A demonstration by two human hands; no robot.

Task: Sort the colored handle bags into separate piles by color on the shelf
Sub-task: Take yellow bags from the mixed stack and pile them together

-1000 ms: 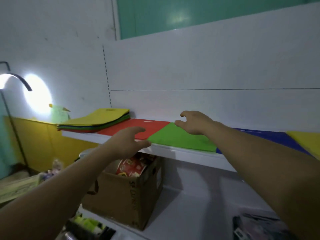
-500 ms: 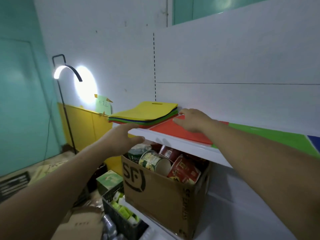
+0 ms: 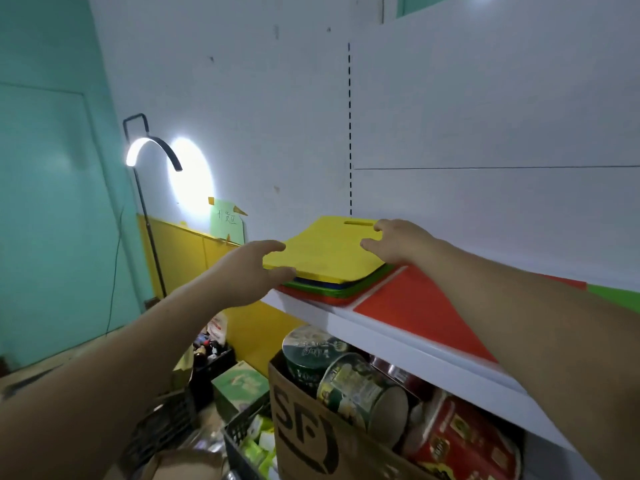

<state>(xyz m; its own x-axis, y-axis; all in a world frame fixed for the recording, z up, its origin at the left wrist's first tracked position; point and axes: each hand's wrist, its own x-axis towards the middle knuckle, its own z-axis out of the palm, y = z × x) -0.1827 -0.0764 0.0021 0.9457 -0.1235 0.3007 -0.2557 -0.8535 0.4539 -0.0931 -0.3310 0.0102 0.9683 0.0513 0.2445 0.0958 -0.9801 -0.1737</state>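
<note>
A mixed stack of handle bags sits at the left end of the white shelf [image 3: 408, 344]. Its top bag is yellow [image 3: 329, 252], with blue, green and red edges [image 3: 322, 289] showing below. A single red bag [image 3: 415, 306] lies flat to the right of the stack, and a green bag [image 3: 616, 296] peeks in at the far right. My left hand [image 3: 249, 271] is at the stack's front left corner, fingers spread, thumb by the bag edges. My right hand [image 3: 398, 242] rests on the yellow bag's right side near its handle slot, fingers loosely bent.
Under the shelf stands a cardboard box [image 3: 311, 438] of cans. A black crate [image 3: 249, 441] and green carton [image 3: 239, 382] sit on the floor left of it. A floor lamp [image 3: 149, 188] stands against the white wall.
Both hands have moved left along the shelf, from the green and red bags to the mixed stack. My view has swung left with them.
</note>
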